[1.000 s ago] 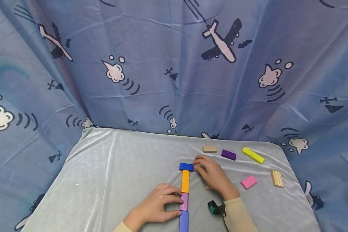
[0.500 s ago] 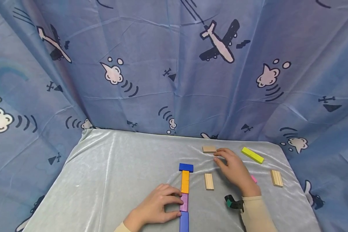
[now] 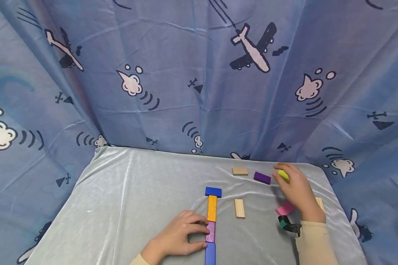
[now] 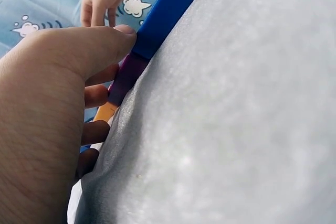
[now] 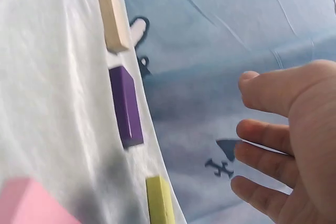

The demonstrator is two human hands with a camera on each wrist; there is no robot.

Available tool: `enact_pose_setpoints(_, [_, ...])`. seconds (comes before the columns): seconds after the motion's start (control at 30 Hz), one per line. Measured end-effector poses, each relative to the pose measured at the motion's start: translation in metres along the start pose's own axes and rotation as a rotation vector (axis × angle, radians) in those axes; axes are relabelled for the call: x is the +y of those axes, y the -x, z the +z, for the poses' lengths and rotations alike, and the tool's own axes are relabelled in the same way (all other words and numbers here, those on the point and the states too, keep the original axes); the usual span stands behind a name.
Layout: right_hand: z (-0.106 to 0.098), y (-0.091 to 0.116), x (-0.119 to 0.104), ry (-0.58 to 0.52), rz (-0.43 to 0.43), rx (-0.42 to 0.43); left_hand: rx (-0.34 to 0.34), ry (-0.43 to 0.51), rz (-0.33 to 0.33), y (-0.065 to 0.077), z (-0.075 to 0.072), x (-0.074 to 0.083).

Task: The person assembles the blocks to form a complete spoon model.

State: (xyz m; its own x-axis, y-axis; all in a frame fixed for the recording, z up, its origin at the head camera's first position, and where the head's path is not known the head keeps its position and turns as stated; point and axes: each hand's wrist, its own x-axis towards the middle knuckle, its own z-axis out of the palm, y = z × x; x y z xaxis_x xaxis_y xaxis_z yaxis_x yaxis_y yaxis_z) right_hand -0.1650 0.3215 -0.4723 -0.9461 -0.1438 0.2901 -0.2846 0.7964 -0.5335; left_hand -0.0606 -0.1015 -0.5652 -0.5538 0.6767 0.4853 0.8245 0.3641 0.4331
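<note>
My left hand point(image 3: 184, 233) rests along the left side of a row of blocks, its fingertips against a light purple block point(image 3: 210, 231) and its thumb at a blue block point(image 3: 210, 254). In the left wrist view the thumb touches the blue block point(image 4: 169, 14). Above the light purple one, an orange block point(image 3: 212, 208) continues the row, topped by a dark blue block point(image 3: 213, 191) lying crosswise. My right hand point(image 3: 295, 186) hovers over a yellow block point(image 3: 283, 175), partly covering it. In the right wrist view its relaxed fingers hold nothing, apart from the yellow block point(image 5: 159, 201).
A plain wooden block point(image 3: 240, 171) and a purple block point(image 3: 262, 178) lie near the far edge. Another wooden block point(image 3: 239, 208) lies right of the row. Under the right forearm are a pink block point(image 3: 285, 208) and a wooden block point(image 3: 320, 203), both partly hidden. A patterned curtain point(image 3: 166, 73) stands behind.
My right hand has moved away from the dark blue crosswise block, rightward past the purple block to the yellow one. My left hand has stayed in place on the row.
</note>
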Motion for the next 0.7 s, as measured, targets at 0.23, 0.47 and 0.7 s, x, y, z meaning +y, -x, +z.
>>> enact_pose_setpoints(0.23, [-0.012, 0.006, 0.020, 0.007, 0.076, 0.028, -0.003, -0.009, -0.005, 0.001, 0.002, 0.000])
enact_pose_setpoints(0.47, [-0.008, 0.012, 0.039, 0.012, 0.169, 0.051, -0.040, 0.009, -0.040, 0.004, 0.000, 0.001])
enact_pose_setpoints(0.7, [-0.001, 0.014, 0.057, 0.049, 0.204, 0.072, -0.021, -0.003, -0.021, 0.001, -0.001, 0.000])
